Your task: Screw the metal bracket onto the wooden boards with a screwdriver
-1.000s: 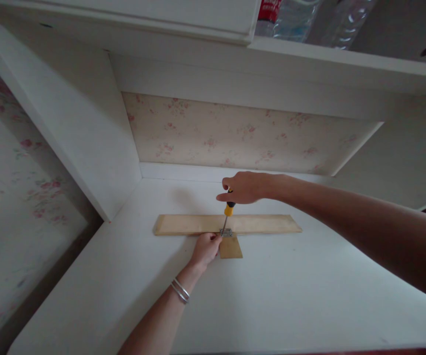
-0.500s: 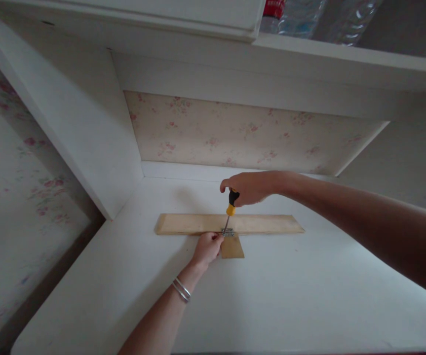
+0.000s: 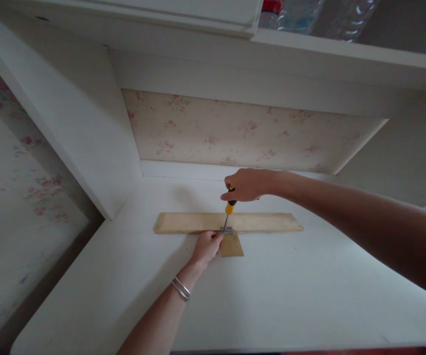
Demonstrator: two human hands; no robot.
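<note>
Yellow-and-black screwdriver (image 3: 229, 209) gripped in our right hand (image 3: 245, 185), tip at metal hinge (image 3: 229, 230) between wooden strip (image 3: 186, 223) and small board (image 3: 232, 246) on white tabletop (image 3: 290, 291) — likely screwdriving. Our left hand (image 3: 206, 247), fingers bunched beside hinge, hold unclear — next turn calls for seated tip, steady hinge.

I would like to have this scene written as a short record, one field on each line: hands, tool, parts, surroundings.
right hand: grips screwdriver by its handle
left hand: fingers beside screwdriver's tip; what they pinch is hidden
metal piece: where both boards meet, under screwdriver's tip
long board: lies crosswise on white table
small board: at long board's near edge, making a T
bottles: on upper shelf
</note>
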